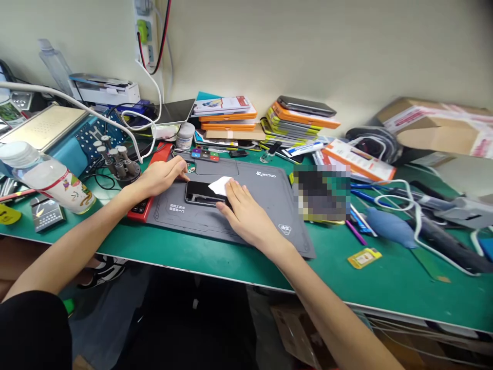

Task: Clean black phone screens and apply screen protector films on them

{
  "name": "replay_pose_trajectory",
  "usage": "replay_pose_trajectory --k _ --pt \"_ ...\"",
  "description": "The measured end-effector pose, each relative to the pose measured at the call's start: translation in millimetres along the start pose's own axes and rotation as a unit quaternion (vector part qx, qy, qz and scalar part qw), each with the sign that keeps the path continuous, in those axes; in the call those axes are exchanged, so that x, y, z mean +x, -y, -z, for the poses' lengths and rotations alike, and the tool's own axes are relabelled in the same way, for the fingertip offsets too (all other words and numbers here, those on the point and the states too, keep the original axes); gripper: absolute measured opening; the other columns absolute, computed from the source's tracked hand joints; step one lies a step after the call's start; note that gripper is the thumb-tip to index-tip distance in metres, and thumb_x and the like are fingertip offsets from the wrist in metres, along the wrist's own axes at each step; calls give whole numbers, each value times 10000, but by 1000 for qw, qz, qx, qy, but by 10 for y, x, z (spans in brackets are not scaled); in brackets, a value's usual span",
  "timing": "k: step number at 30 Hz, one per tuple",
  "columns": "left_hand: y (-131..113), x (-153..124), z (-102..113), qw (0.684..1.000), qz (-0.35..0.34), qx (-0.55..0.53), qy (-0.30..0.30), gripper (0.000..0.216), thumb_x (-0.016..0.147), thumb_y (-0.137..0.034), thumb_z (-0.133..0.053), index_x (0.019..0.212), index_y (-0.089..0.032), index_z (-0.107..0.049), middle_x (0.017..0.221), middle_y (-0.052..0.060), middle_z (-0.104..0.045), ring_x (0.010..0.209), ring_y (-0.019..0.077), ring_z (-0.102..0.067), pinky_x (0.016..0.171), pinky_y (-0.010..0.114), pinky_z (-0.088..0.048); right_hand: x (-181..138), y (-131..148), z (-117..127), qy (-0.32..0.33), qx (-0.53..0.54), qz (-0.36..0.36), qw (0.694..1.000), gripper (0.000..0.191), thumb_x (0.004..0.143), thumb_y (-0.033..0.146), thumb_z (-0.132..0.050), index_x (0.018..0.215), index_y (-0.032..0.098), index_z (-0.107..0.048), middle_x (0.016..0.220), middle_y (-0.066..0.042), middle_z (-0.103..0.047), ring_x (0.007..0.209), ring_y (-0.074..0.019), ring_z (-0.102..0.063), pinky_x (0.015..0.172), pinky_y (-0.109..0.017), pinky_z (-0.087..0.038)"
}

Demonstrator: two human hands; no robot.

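Observation:
A black smartphone [200, 191] lies screen up on a grey work mat [239, 234]. My right hand [248, 213] presses a white wipe [219, 185] against the right part of its glass, the palm over that end. At the phone's left end is my left hand [164, 177], fingers curled and tips at the upper left corner, which they seem to steady. The palm side of both hands is hidden.
A red device with buttons [137, 209] sits at the mat's left edge. Nearby stand a screwdriver holder [121, 167] and a bottle [57, 180]. Stacked boxes [227, 115] line the wall. Pens, a blue air blower [391, 226] and cables lie to the right.

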State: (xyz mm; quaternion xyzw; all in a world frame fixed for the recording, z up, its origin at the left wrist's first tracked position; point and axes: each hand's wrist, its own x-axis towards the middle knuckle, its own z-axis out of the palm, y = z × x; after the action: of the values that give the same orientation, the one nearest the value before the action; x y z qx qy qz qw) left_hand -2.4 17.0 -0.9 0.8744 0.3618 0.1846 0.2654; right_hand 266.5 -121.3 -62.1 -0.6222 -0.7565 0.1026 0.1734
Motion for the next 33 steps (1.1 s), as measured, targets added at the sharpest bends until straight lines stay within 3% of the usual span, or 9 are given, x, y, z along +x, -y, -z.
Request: replay_pose_trajectory --k 5,9,13,20,23,28,33 --pt "-10 4 -6 999 25 29 -21 494 1119 -526 -217 1097 -257 -631 976 1 -858 1145 234 -771 1010 357 -512 -373 93 -22 8 -13 16 1000 923 1086 715 -251 1727 52 -226 1796 -196 -188 1680 -310 -170 1380 -551 -181" --pt "-19 12 -7 998 22 55 -20 504 1114 -528 -207 1094 -258 -633 973 5 -858 1145 236 -769 994 343 -505 -142 24 3 25 13 -5 1000 976 1073 749 -180 1706 10 -262 1791 -224 -187 1682 -305 -154 1382 -540 -144" --pt "-6 26 -2 998 22 59 -27 525 1112 -554 -215 1110 -255 -646 984 8 -860 1167 234 -764 993 341 -503 67 -31 28 17 41 -9 999 935 1075 748 -199 1732 83 -235 1794 -198 -201 1680 -313 -158 1375 -582 -151" --pt "-40 6 1 997 23 69 -19 543 1109 -552 -210 1133 -254 -663 1000 1 -860 1158 239 -765 1005 360 -512 -446 22 -47 -8 12 23 1000 851 1103 673 -282 1754 139 -160 1803 -157 -169 1676 -296 -172 1374 -568 -201" --pt "-48 -1 0 997 22 67 -25 536 1110 -549 -210 1072 -253 -655 988 4 -859 1132 231 -777 985 343 -519 -293 -39 -31 2 25 14 1000 854 1099 690 -264 1751 145 -184 1801 -160 -188 1674 -302 -179 1372 -583 -194" --pt "-27 2 -1 993 33 106 -33 483 1109 -532 -233 961 -251 -596 1033 17 -853 1072 238 -786 941 333 -521 -22 -78 4 6 31 -6 999 962 1071 751 -230 1711 33 -270 1779 -233 -203 1671 -327 -181 1374 -573 -172" --pt "-22 -11 -9 995 34 92 -18 504 1105 -550 -215 969 -260 -603 1031 11 -854 1068 233 -778 947 340 -515 -425 -70 -79 -31 6 34 999 820 1105 646 -331 1756 176 -164 1787 -132 -231 1656 -322 -240 1356 -610 -255"
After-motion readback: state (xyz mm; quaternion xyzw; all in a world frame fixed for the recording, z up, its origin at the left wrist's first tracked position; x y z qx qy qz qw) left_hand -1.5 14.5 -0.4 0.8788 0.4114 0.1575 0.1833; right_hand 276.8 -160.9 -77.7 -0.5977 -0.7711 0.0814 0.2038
